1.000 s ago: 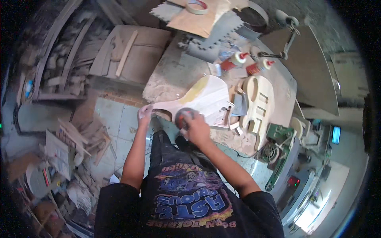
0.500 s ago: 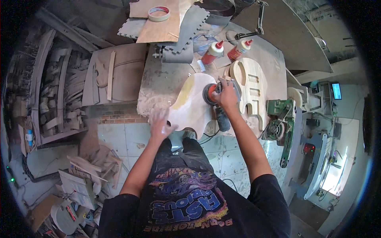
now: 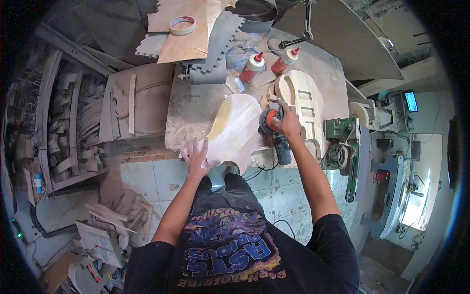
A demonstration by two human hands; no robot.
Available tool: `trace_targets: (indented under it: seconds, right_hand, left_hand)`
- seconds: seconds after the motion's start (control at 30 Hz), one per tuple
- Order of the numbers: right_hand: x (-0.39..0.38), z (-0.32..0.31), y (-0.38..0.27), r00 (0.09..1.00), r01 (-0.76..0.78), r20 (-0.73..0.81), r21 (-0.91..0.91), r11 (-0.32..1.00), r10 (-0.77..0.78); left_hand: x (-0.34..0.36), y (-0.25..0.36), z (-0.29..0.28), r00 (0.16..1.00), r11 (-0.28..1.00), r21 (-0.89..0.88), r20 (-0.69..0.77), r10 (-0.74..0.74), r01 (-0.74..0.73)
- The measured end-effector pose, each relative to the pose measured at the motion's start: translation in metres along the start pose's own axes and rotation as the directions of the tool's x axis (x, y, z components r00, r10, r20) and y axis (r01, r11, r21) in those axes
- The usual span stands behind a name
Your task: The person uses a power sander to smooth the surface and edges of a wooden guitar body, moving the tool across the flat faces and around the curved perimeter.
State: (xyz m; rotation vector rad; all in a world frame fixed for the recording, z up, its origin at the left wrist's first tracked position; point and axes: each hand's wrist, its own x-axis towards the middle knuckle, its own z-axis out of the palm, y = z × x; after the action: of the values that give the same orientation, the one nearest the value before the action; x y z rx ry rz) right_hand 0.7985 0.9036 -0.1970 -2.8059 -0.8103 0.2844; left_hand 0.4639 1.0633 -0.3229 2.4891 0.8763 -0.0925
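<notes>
A pale wooden guitar body (image 3: 238, 128) lies on the workbench in front of me, with a yellowish patch along its left side. My left hand (image 3: 197, 158) rests at its lower left edge, fingers spread. My right hand (image 3: 289, 122) is closed around the top of an orange and black sander (image 3: 268, 120), whose dark rear part (image 3: 282, 149) points toward me. The sander stands at the right edge of the body; whether its pad touches the wood cannot be seen. Just right of it lies a second guitar body (image 3: 311, 110) with routed cavities.
Two glue bottles (image 3: 252, 67) with red caps stand behind the bodies. A tape roll (image 3: 182, 25) lies on boards at the back left. A green belt machine (image 3: 340, 147) adjoins the bench's right side. Wood offcuts (image 3: 73, 122) fill a rack at left. A dark cable (image 3: 259, 170) hangs near the bench's front edge.
The sander and my right hand have moved right, from on top of the pale body to its right edge. My left hand's fingers are more clearly spread. The view has shifted slightly.
</notes>
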Motion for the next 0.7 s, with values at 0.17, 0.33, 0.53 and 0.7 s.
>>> trace_targets:
  seconds: [0.17,0.33,0.53,0.7]
  right_hand:
    - [-0.015,-0.006,0.01,0.997,-0.044,0.055,-0.017,0.999,0.045]
    - [-0.034,-0.005,0.019,0.999,-0.016,0.036,-0.003,1.0,0.016]
    - [-0.06,0.004,0.035,0.996,0.068,-0.048,-0.051,0.996,-0.07]
    - [-0.084,0.008,0.033,1.0,-0.002,-0.024,0.08,0.997,0.004]
  left_hand:
    - [0.0,0.0,0.003,1.0,1.0,0.001,0.012,-0.025,0.025]
    - [0.002,0.0,0.001,0.999,0.999,0.03,0.042,-0.031,0.03]
    - [0.004,0.003,-0.001,0.996,0.999,0.012,0.081,-0.042,0.041]
    - [0.003,0.002,-0.003,0.996,0.999,-0.023,0.08,-0.041,0.043]
